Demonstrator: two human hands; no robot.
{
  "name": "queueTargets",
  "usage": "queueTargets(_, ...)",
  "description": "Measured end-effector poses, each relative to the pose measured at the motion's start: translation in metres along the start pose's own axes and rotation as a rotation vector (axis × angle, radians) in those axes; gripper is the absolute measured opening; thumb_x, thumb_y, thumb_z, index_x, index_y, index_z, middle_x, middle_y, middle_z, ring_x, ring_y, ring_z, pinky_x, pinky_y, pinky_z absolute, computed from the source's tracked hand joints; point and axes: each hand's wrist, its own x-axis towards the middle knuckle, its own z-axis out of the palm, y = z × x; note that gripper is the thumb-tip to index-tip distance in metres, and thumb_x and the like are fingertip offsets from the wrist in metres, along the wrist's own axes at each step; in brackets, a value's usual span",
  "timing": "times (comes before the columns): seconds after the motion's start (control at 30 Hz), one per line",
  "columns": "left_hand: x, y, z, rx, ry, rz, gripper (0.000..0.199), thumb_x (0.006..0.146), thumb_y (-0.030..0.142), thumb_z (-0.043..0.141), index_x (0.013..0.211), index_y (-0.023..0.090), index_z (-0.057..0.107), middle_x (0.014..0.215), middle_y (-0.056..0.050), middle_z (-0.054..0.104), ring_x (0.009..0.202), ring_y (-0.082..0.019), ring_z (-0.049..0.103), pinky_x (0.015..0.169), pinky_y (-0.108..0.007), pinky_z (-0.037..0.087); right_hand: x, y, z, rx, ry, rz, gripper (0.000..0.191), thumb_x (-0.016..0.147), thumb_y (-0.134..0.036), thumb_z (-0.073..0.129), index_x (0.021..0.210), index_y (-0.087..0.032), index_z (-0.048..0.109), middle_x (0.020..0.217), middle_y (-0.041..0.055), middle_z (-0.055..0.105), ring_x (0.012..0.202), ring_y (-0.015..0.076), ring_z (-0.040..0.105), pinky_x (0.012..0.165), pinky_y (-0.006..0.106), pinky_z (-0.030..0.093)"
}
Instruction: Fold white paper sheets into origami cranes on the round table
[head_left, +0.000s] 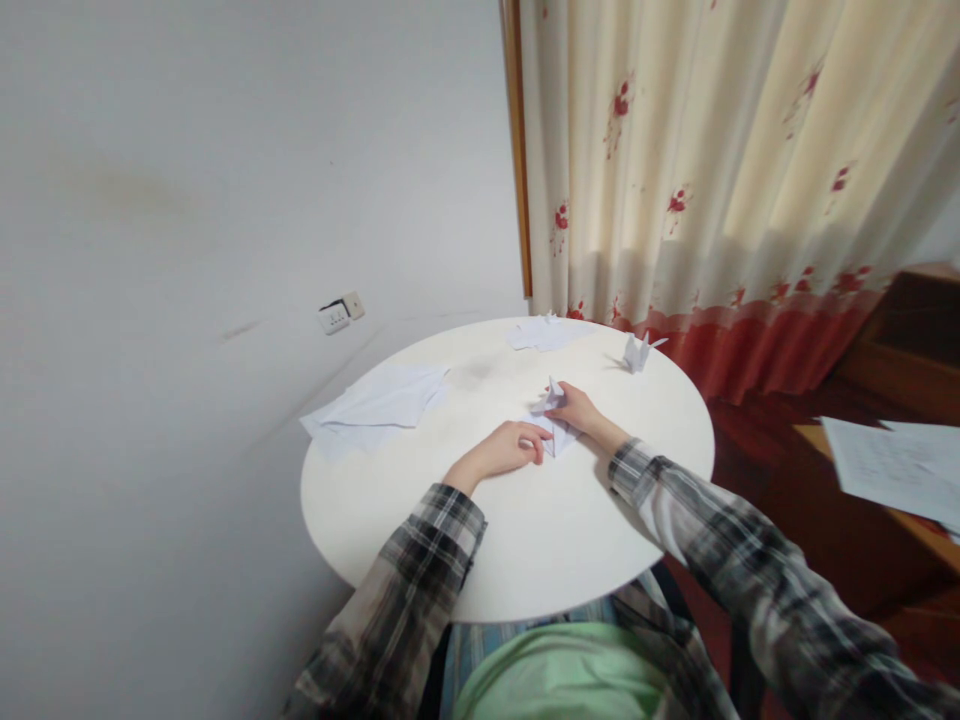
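A partly folded sheet of white paper point(557, 447) lies on the round white table point(540, 530), with one pointed flap standing up from it. My right hand point(579, 408) has its thumb and fingers closed on the raised flap, on the far side of the paper. From the left, my left hand point(508, 448) reaches in with curled fingers, its fingertips on the paper's left edge and lower layer. Some of the paper is hidden beneath my fingers. Farther right on the table stands a folded paper crane point(636, 354).
Loose white sheets point(382, 402) overlap at the table's left edge. More paper pieces point(536, 333) lie at the back. A wall with a socket point(334, 318) borders the left, a floral curtain point(675, 180) the back. Printed sheets point(892, 465) rest on wooden furniture at right.
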Motion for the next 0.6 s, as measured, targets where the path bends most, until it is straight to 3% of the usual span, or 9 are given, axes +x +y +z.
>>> queueTargets(0.1,0.0029,-0.0066,0.0044,0.018,0.118,0.03,0.029,0.066,0.005,0.043,0.082,0.014,0.065,0.099,-0.005,0.065,0.091,-0.014,0.058,0.086,-0.027,0.044,0.0,0.0002,0.0016,0.004,-0.001,-0.005,0.04,0.057,-0.018,0.068,0.094,-0.016,0.055,0.089,0.0036,0.062,0.08,0.0172,0.056,0.073,0.028,0.042)
queueTargets(0.2,0.0054,-0.0107,0.0084,0.08,0.156,0.063,0.037,0.067,0.006,0.045,0.096,0.018,0.064,0.103,-0.003,0.065,0.097,-0.015,0.057,0.093,-0.028,0.04,-0.0002,-0.0021,0.002,-0.003,-0.009,-0.003,0.04,0.057,-0.018,0.067,0.095,-0.016,0.054,0.09,0.0039,0.062,0.079,0.017,0.055,0.072,0.028,0.041)
queueTargets(0.37,0.006,-0.0088,0.0099,0.14,0.094,0.078,0.039,0.066,0.003,0.043,0.089,0.02,0.069,0.119,-0.002,0.057,0.111,-0.016,0.05,0.1,-0.028,0.035,-0.0011,-0.0075,0.001,-0.03,-0.013,0.014,0.04,0.058,-0.018,0.067,0.096,-0.015,0.054,0.088,0.0046,0.062,0.077,0.0169,0.055,0.07,0.028,0.041)
queueTargets(0.6,0.0043,-0.0077,0.0051,0.031,0.014,0.038,0.037,0.068,0.005,0.042,0.087,0.02,0.07,0.118,-0.002,0.057,0.113,-0.016,0.049,0.103,-0.03,0.032,-0.002,-0.0061,0.0006,-0.013,-0.019,0.009,0.04,0.058,-0.017,0.067,0.096,-0.015,0.054,0.089,0.0044,0.062,0.077,0.0164,0.055,0.071,0.027,0.041)
